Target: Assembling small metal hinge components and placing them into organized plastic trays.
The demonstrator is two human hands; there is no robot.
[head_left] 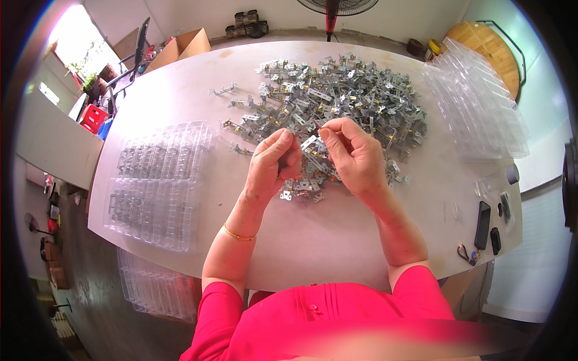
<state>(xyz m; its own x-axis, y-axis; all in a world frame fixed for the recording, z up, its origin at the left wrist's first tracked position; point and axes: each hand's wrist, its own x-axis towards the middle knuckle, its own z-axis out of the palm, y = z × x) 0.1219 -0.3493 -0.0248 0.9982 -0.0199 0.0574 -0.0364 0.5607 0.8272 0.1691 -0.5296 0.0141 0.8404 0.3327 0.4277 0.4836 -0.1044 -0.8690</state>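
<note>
Both hands are raised over the near edge of a large heap of small metal brackets (385, 99), silver with some brass-coloured parts. My left hand (271, 162) is closed, thumb against curled fingers; whatever lies between them is hidden. To its right, my right hand (358, 156) pinches a small, thin, dark piece between thumb and forefinger, too small to name. The two hands are a short gap apart, with fingertips facing each other. A few loose brackets lie just below and between them on the white table (325, 240).
Clear plastic trays (159, 180) holding rows of metal parts sit at the left. Empty clear trays (475, 102) are stacked at the far right. A black phone (482, 225), keys (466, 256) and small items lie near the right edge. A fan (337, 7) stands beyond the table.
</note>
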